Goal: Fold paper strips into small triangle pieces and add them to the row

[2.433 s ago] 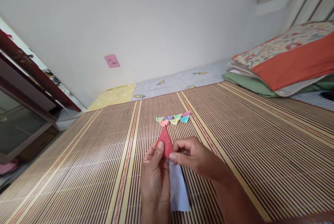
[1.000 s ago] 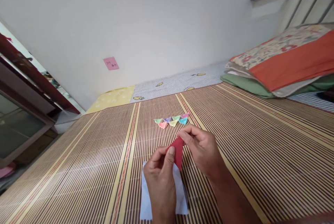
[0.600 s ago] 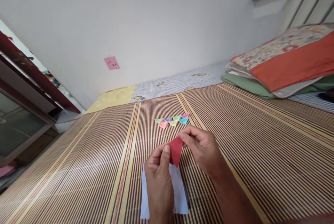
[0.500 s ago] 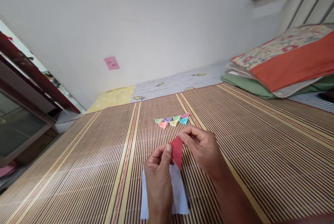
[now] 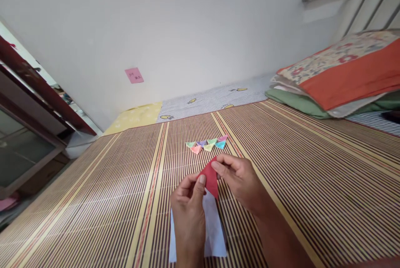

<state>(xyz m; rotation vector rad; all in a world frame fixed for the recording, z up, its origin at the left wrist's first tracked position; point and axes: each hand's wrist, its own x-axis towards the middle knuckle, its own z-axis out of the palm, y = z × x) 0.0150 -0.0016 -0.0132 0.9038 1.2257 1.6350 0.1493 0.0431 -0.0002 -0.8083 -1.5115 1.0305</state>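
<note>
A piece of red paper (image 5: pixel 211 179), folded to a pointed shape, is held up between my two hands. My left hand (image 5: pixel 189 207) pinches its left side, thumb on top. At its upper right corner, the thumb and fingers of my right hand (image 5: pixel 239 176) are closed on the edge. Beneath my left hand a white sheet of paper (image 5: pixel 215 230) lies on the striped mat, partly hidden by the hand and wrist. Beyond my hands sit several small folded paper triangles (image 5: pixel 208 147) in green, purple, pink, orange, yellow and blue, set in two rows.
The striped bamboo mat (image 5: pixel 103 201) covers the bed. Folded bedding (image 5: pixel 337 68) is stacked at the right by the wall. A pink note (image 5: pixel 134 75) sticks to the wall (image 5: pixel 200 22). At the left stands a cabinet with a glass panel (image 5: pixel 25 147).
My right hand has shifted slightly left and down along the red paper's top edge. The red paper has tilted a little, with more of its left corner showing above my left thumb.
</note>
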